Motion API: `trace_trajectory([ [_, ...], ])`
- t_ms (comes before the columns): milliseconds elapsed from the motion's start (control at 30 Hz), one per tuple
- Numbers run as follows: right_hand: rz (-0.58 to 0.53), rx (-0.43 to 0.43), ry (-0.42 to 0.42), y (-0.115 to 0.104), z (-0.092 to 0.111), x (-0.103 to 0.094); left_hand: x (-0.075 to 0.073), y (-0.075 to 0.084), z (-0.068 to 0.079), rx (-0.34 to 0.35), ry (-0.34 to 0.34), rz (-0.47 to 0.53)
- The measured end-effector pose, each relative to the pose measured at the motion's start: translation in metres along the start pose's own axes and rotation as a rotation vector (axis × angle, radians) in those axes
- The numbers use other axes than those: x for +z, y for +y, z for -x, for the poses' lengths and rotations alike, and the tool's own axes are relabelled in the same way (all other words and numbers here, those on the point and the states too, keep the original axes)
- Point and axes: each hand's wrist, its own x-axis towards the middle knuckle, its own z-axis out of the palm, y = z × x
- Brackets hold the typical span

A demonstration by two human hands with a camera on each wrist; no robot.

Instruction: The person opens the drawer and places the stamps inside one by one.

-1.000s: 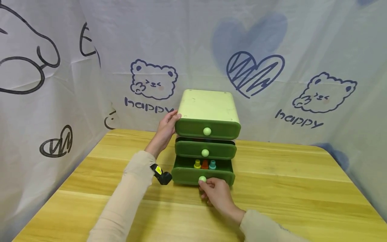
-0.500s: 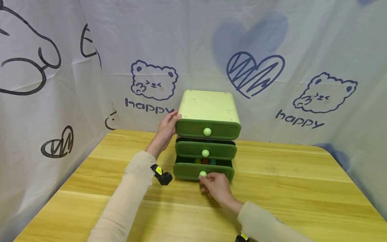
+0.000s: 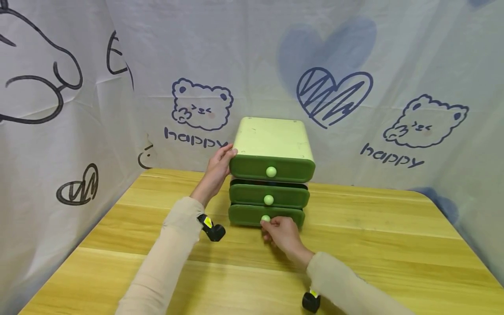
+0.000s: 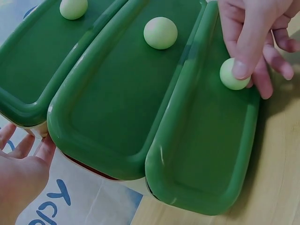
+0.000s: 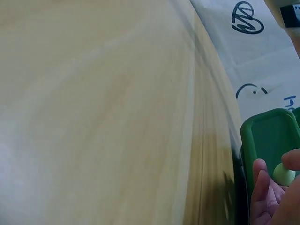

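Observation:
A small drawer cabinet (image 3: 271, 138) with a pale yellow-green top and three dark green drawer fronts stands on the table. My left hand (image 3: 218, 169) rests against its upper left side, fingers stretched along the wall in the left wrist view. With thumb and fingers my right hand (image 3: 284, 236) pinches the round pale green knob (image 4: 231, 75) of the bottom drawer (image 3: 242, 215). That drawer sits nearly flush under the middle drawer (image 3: 244, 195), which stands out slightly with a dark gap above it. The top drawer (image 3: 248, 168) is closed. Whatever lies inside the drawers is hidden.
The wooden table (image 3: 374, 245) extends to both sides and in front of the cabinet. A white printed cloth (image 3: 267, 57) hangs close behind it and along the sides. Black wrist cameras (image 3: 214, 231) are strapped at both sleeves.
My right hand has pushed the bottom drawer inward, away from me. The yellow, red and blue pieces seen inside it earlier are now out of sight. My left hand has stayed in place.

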Motion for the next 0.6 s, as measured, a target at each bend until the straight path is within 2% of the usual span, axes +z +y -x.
trace_trajectory([
  [367, -0.013, 0.016, 0.006, 0.000, -0.009, -0.001, 0.001, 0.001, 0.001, 0.010, -0.004, -0.001],
  [600, 0.051, -0.036, 0.010, 0.004, -0.013, -0.002, 0.002, 0.000, 0.001, 0.017, -0.005, 0.005],
])
